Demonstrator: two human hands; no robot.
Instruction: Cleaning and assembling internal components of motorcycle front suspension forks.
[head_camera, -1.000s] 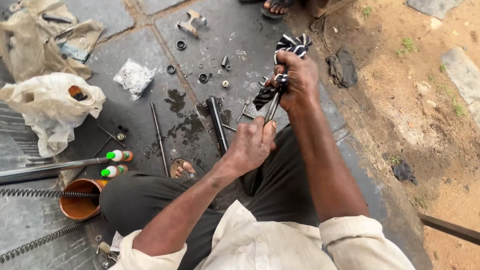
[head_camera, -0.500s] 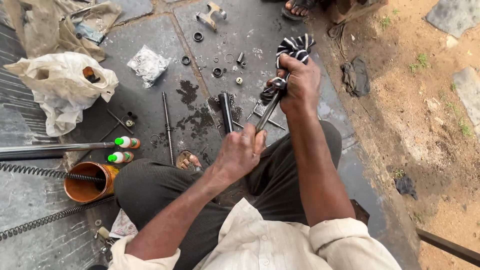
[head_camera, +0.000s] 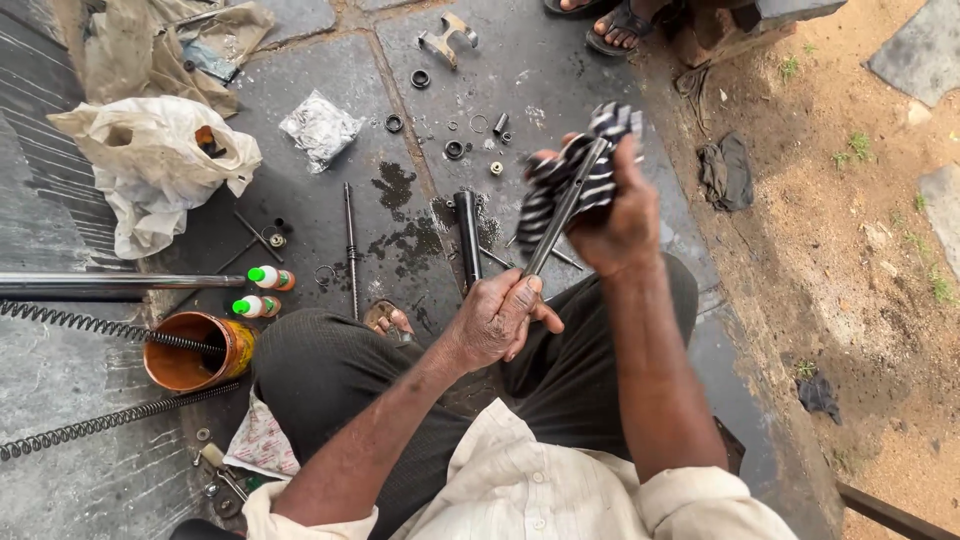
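Observation:
My left hand (head_camera: 497, 318) grips the lower end of a thin metal rod (head_camera: 556, 227) above my lap. The rod slants up to my right hand (head_camera: 612, 215), which clasps a black-and-white striped rag (head_camera: 566, 176) wrapped around its upper end. A dark metal tube (head_camera: 467, 235) lies on the oil-stained stone slab just left of the hands. Small rings, washers and bushings (head_camera: 455, 149) are scattered on the slab beyond it.
An orange tin (head_camera: 191, 351) holds a long coil spring (head_camera: 85, 325); a second spring (head_camera: 110, 421) lies below it. A steel tube (head_camera: 110, 285), two small green-capped bottles (head_camera: 264, 291), a thin long rod (head_camera: 350, 245), white plastic bags (head_camera: 150, 160) and a metal bracket (head_camera: 446, 38) lie around. Another person's sandalled foot (head_camera: 622, 20) stands at the top.
My right hand has lifted and the striped rag now covers the rod's upper end more fully. The view has moved closer; my left hand keeps its hold on the rod's lower end.

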